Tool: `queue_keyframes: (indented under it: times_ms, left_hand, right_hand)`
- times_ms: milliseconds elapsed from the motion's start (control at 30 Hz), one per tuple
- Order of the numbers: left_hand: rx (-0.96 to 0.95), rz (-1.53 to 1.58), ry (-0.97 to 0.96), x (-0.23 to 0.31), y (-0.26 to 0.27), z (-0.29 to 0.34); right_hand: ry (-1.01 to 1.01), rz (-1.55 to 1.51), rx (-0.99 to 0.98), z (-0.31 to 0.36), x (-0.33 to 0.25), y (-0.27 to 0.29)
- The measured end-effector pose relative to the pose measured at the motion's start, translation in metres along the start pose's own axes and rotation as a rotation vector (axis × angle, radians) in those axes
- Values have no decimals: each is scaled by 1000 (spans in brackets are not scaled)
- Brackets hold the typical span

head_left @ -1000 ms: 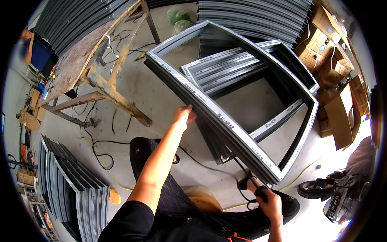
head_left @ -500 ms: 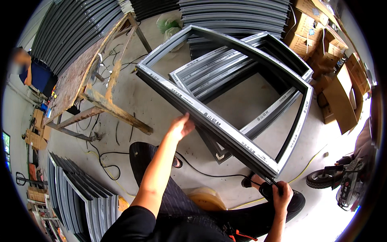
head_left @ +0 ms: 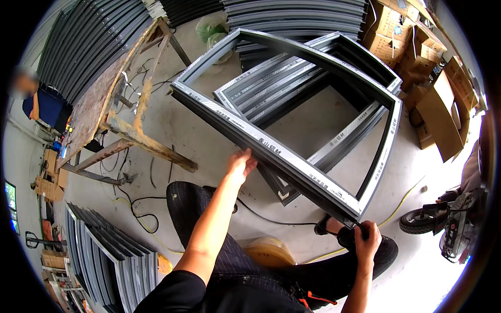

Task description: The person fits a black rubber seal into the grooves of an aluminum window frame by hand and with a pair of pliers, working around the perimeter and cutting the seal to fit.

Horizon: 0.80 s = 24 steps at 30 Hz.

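A large grey-and-black metal window frame point(head_left: 271, 148) with one curved side lies tilted across other frames point(head_left: 339, 138) in front of me. My left hand point(head_left: 242, 164) is at the middle of its near edge, thumb against the side and fingers curled beneath, partly hidden. At the frame's near right corner, my right hand point(head_left: 368, 241) is closed around a black corded hand tool point(head_left: 347, 238). Its front end meets the underside of that corner. The tool's exact kind is hard to make out. A black cord point(head_left: 276, 225) runs leftward from it across the floor.
A worn wooden table point(head_left: 104, 99) stands left, with a person point(head_left: 44, 107) beyond it. Stacked metal frames point(head_left: 112, 255) lie at lower left and more profiles point(head_left: 295, 18) at the back. Cardboard boxes point(head_left: 389, 34) and a small-wheeled vehicle point(head_left: 417, 220) are right. A yellow round stool point(head_left: 269, 253) is beneath me.
My left hand has shifted slightly right and closer in against the near edge of the frame. My right hand stays at the corner with the tool. The whole view has moved a little.
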<state>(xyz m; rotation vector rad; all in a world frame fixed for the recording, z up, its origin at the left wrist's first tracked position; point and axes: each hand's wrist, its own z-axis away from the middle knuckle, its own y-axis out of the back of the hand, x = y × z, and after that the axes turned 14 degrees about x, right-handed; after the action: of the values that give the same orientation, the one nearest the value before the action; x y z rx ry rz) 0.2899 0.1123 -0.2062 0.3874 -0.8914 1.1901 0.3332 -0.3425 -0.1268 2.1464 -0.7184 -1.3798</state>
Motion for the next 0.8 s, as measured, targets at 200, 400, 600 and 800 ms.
queue_keyframes:
  times_ms: [200,400,600,800]
  left_hand:
    - [-20,-12,-31,-18,-5,17]
    - [-27,-118,-50,-24,-18,47]
    - [16,-265,-112,-31,-20,50]
    - [12,-390,-232,-39,-13,46]
  right_hand:
    - [25,-26,-1,-2,-3,1]
    - [-7,-51,3,3,1,2]
    - [-41,-20,-10,-1,-6,1]
    - [-17,-28,-6,-4,-7,-2]
